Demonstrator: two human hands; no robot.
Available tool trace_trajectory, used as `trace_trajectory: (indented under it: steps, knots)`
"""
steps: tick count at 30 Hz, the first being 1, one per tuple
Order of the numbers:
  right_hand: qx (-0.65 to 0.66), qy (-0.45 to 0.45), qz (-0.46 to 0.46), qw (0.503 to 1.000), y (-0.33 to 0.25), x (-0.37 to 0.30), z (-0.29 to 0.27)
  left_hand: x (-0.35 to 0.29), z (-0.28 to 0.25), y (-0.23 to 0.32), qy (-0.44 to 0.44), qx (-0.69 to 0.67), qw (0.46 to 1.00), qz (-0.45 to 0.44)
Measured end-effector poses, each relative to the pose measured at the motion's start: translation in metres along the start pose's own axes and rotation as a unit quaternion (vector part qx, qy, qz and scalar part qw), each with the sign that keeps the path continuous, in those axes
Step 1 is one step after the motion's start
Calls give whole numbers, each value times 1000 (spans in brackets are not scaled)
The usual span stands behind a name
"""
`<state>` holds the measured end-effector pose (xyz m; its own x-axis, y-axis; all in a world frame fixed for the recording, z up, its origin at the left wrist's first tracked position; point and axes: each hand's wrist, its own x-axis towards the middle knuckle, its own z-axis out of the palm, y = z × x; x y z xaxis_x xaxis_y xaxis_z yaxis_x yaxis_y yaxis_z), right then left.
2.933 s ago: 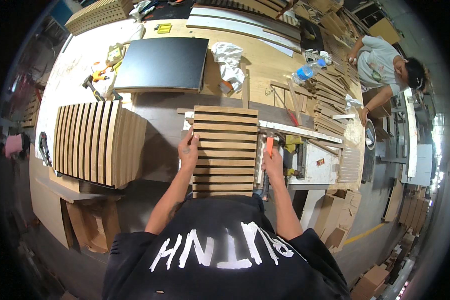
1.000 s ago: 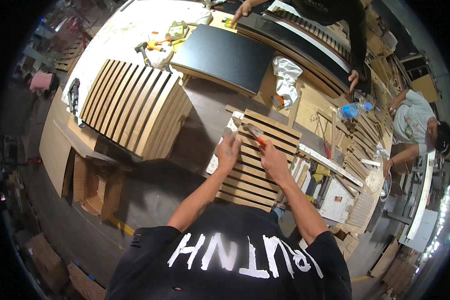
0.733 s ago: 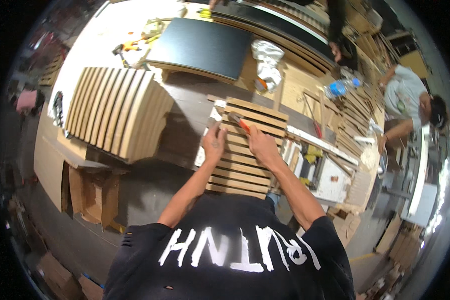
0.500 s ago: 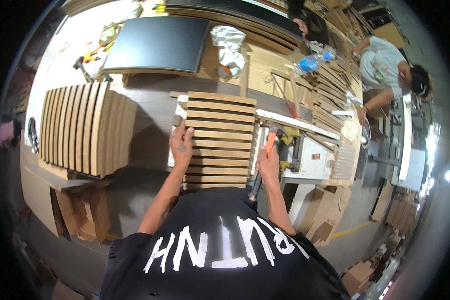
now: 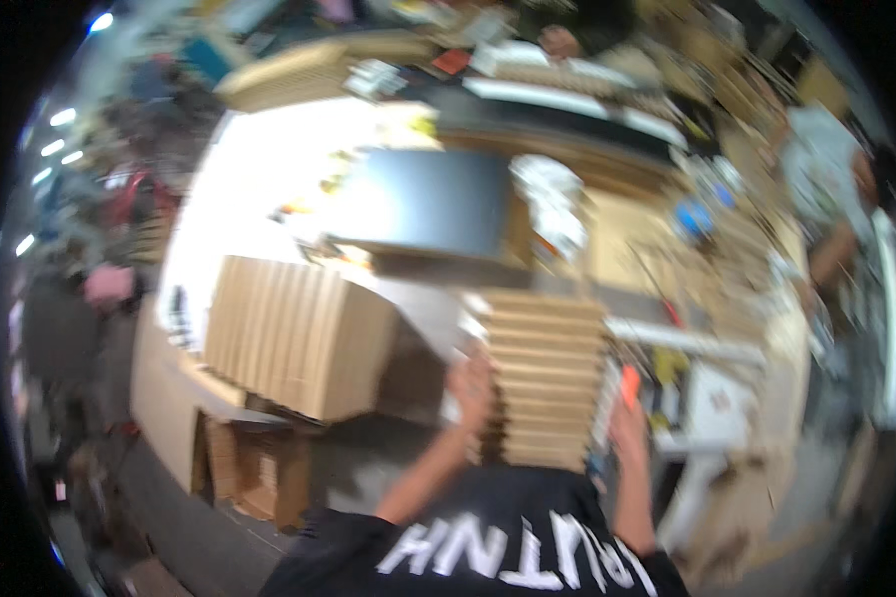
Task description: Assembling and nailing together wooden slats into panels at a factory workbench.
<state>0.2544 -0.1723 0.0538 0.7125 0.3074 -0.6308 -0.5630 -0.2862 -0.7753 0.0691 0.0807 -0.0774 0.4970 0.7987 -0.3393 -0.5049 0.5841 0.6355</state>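
– Count?
– One pale wooden slatted panel [image 5: 548, 373], between left hand [image 5: 471, 386] covering its edge at nine o'clock (fingers too blurry to tell) and right hand [image 5: 626, 430] at three, gripping one orange-handled hammer [image 5: 630, 384].
– What's around?
– One crumpled white bundle [image 5: 551, 199] at twelve.

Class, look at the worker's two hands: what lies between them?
The slatted wooden panel lies between the left hand and the right hand, seen in the head view.

Large white letters [image 5: 455, 543] stand upside down on the black shirt [image 5: 528, 488], below the left fingers [image 5: 476, 370]; the bottle's label [image 5: 693, 218], beyond the right fingers [image 5: 623, 420], is too blurred to read.
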Motion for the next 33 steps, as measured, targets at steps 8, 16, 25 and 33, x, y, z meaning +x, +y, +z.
trace_trajectory:
  steps: [8,16,25,33]
  knots:
    - [22,30,14,999,27,-2,-41,-50,90,16,30,553,822,136]
    - [18,15,5,1000,8,-7,-35,-11,29,-44,12,246,957,154]
    - [13,24,12,1000,0,-29,-17,-43,72,41,-32,553,825,109]
    - [-57,26,28,998,2,-45,-22,-58,77,34,-9,571,814,104]
